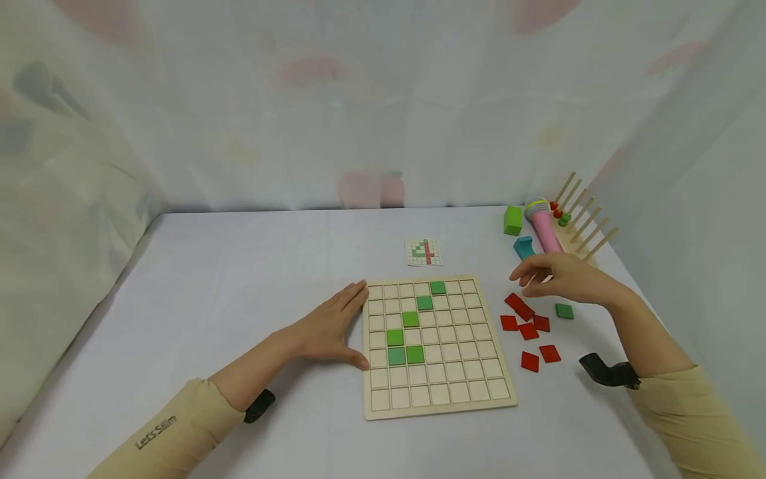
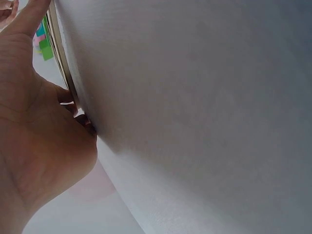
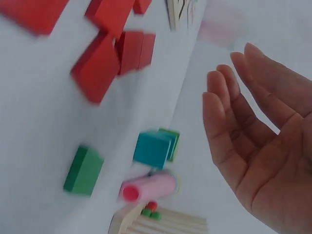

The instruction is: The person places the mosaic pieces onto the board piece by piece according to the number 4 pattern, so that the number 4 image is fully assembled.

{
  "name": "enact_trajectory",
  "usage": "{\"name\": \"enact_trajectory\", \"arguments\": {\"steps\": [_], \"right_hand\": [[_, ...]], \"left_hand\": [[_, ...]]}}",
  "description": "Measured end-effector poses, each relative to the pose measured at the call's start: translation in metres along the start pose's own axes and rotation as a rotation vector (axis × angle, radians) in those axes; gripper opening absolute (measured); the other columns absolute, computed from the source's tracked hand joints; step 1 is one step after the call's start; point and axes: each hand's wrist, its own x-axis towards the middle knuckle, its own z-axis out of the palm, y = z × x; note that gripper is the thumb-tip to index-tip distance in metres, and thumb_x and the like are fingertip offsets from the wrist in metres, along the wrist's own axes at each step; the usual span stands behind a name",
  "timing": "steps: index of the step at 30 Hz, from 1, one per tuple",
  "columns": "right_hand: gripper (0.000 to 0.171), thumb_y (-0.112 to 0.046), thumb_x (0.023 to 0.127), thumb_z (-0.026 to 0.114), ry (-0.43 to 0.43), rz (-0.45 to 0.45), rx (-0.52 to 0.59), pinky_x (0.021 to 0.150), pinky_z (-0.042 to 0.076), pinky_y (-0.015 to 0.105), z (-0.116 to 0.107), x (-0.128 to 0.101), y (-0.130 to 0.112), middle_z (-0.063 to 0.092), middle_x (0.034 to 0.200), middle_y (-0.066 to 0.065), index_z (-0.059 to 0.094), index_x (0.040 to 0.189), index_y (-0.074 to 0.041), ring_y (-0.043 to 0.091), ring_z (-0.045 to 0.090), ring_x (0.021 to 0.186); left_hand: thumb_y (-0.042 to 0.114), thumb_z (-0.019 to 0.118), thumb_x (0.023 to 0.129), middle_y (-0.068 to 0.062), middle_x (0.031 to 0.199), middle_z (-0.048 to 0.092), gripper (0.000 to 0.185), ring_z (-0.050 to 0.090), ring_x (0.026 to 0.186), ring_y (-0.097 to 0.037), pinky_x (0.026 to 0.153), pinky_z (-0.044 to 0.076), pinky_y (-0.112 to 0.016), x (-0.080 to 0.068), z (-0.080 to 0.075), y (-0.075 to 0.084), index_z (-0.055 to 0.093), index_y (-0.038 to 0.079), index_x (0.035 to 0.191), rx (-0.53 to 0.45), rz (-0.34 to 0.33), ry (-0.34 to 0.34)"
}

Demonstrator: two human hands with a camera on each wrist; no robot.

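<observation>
Nearest: wooden grid board [image 1: 439,392] flat on the white table [image 1: 239,279], six green tiles [image 1: 410,319] seated in a stepped diagonal from lower left to upper right. Left hand [image 1: 332,326] lies flat against the board's left edge, fingers straight and together, thumb at the lower edge, gripping nothing. Right of the board: loose red tiles [image 1: 529,330] scattered, one green tile [image 1: 564,311] just beside them. Right hand [image 1: 565,276] hovers above that pile, fingers relaxed and slightly apart, empty. Beyond the board: pattern card [image 1: 424,252]. Far right: green block [image 1: 512,220], teal block [image 1: 524,247], pink toy microphone [image 1: 543,226], wooden rack [image 1: 583,223].
</observation>
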Motion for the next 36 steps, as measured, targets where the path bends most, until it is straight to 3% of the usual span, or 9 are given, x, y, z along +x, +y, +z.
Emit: {"name": "enact_trajectory", "arguments": {"steps": [6,16,25,36], "right_hand": [[0.027,-0.015,0.092,0.069,-0.076,0.034,0.012,0.080,0.056,0.020,-0.015,-0.017,0.027,0.067,0.112,0.011,0.067,0.118,-0.008,0.004,0.065,0.094],[0.035,-0.013,0.091,0.066,-0.181,0.147,0.093,0.080,0.056,0.022,-0.023,-0.032,0.057,0.062,0.124,0.016,0.060,0.125,-0.006,0.023,0.060,0.106],[0.043,-0.022,0.088,0.072,-0.236,0.269,0.076,0.080,0.052,0.030,-0.016,-0.034,0.068,0.055,0.120,0.015,0.060,0.128,-0.011,0.023,0.056,0.106],[0.043,-0.018,0.083,0.077,-0.224,0.265,0.052,0.070,0.050,0.022,-0.009,-0.029,0.074,0.052,0.104,0.008,0.059,0.121,-0.007,0.019,0.050,0.094]], "left_hand": [[0.073,0.075,0.067,-0.012,0.169,0.000,0.134,0.005,0.157,-0.035,0.126,0.019,-0.051,0.001,0.000,0.000,0.007,0.005,0.159,0.004,-0.003,-0.002],[0.072,0.076,0.067,-0.012,0.169,0.000,0.133,0.004,0.157,-0.035,0.126,0.019,-0.052,0.000,0.000,0.000,0.007,0.004,0.159,-0.003,-0.004,-0.005],[0.072,0.076,0.067,-0.012,0.169,-0.001,0.134,0.003,0.157,-0.034,0.127,0.019,-0.051,0.000,0.000,0.000,0.007,0.004,0.159,-0.002,-0.007,-0.008],[0.071,0.077,0.067,-0.012,0.169,0.001,0.133,0.004,0.157,-0.035,0.127,0.019,-0.051,0.000,-0.001,0.001,0.007,0.004,0.159,0.000,-0.005,-0.004]]}}
